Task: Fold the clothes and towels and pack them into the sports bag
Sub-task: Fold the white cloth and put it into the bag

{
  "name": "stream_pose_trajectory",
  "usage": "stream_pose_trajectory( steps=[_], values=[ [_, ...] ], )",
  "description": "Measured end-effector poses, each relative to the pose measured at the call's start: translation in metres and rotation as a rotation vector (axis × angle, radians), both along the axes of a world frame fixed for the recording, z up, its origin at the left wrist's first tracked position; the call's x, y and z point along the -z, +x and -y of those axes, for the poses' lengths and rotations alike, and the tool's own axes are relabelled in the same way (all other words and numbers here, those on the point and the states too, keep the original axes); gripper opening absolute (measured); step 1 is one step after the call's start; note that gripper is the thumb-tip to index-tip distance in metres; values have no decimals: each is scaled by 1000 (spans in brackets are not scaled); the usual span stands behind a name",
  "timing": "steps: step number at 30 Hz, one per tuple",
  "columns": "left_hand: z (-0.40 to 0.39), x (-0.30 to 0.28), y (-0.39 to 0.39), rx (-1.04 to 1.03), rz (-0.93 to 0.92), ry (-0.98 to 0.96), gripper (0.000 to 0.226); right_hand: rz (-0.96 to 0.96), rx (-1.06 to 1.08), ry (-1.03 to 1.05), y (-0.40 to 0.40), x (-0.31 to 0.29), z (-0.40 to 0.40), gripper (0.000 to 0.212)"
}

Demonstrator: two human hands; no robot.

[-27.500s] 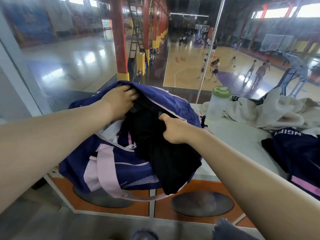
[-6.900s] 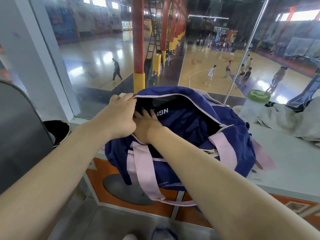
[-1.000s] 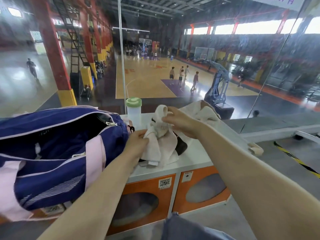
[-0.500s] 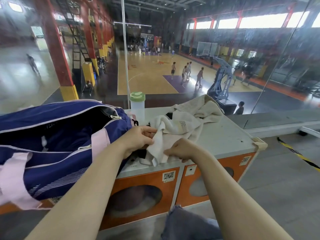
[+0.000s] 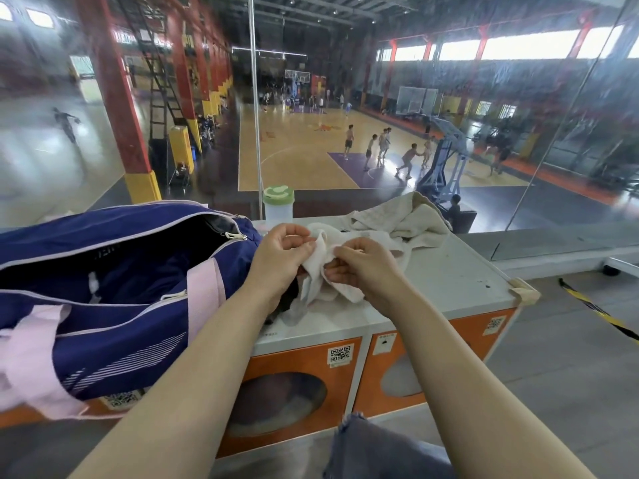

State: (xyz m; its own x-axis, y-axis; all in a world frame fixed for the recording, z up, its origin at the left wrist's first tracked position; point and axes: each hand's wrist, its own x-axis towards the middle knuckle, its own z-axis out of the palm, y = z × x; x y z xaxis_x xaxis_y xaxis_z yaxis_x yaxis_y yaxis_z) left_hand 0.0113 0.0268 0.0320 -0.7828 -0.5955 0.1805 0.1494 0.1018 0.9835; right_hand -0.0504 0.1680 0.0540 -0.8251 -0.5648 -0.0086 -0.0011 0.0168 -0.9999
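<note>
My left hand (image 5: 283, 252) and right hand (image 5: 359, 267) both pinch the towel (image 5: 397, 223) — bunched on the cabinet (image 5: 460, 281) top, mid-front. The bag (image 5: 114, 281) gapes open at the left end; a bottle (image 5: 278, 205) stands at the back edge.

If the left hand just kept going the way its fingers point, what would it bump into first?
Most likely the right hand: the left hand points rightward across the white towel both pinch, with only a fold of cloth between them, though depth is hard to judge.
</note>
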Motion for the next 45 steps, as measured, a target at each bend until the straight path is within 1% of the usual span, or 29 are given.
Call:
stream_pose_trajectory(
  steps=[1,2,4,5,7,10,12,14,18,20,23,29,33,35,36,38,40,42,45],
  values=[
    [-1,-1,0,18,-5,46,11,2,25,-34,0,1,2,7],
    [0,-1,-1,46,-10,98,10,-4,45,-63,-1,1,2,3],
    [-1,-4,1,151,-36,232,13,-24,40,-120,-4,1,-1,16],
    [-1,-5,2,209,-53,269,16,-29,22,-148,-6,1,-4,21],
    [0,-6,4,256,-52,208,22,-79,3,-147,-6,0,-8,22],
    [-3,-4,4,167,-43,124,22,-280,56,-44,-4,1,-7,9],
    [-5,-2,2,99,-65,117,21,-362,85,0,-3,0,-4,8],
    [-6,-1,3,72,-83,105,20,-399,91,33,-2,-1,-2,8],
    [-12,-3,6,196,-85,98,19,-458,108,48,1,-1,2,10],
    [-15,-4,8,214,-96,81,19,-456,128,31,2,-1,3,11],
    [-16,-5,10,180,-101,39,18,-415,144,-5,4,-1,5,14],
    [-19,-4,12,130,-110,31,16,-415,173,-22,6,3,8,12],
    [-20,-4,12,120,-141,36,15,-408,107,6,2,4,4,11],
    [-19,-4,13,78,-123,-84,13,-410,69,72,-3,5,-1,19],
    [-19,-4,14,68,-113,-155,13,-446,64,140,-7,5,-4,23],
    [-15,-7,15,58,-104,-250,16,-563,31,362,-16,7,-12,22],
    [-9,-12,18,49,-115,-274,15,-698,-33,599,-25,9,-15,27],
    [0,-17,21,34,-138,-255,16,-789,-104,798,-39,12,-13,33],
    [13,-22,27,20,-150,-221,19,-878,-229,1093,-61,13,-8,26]
  ],
)
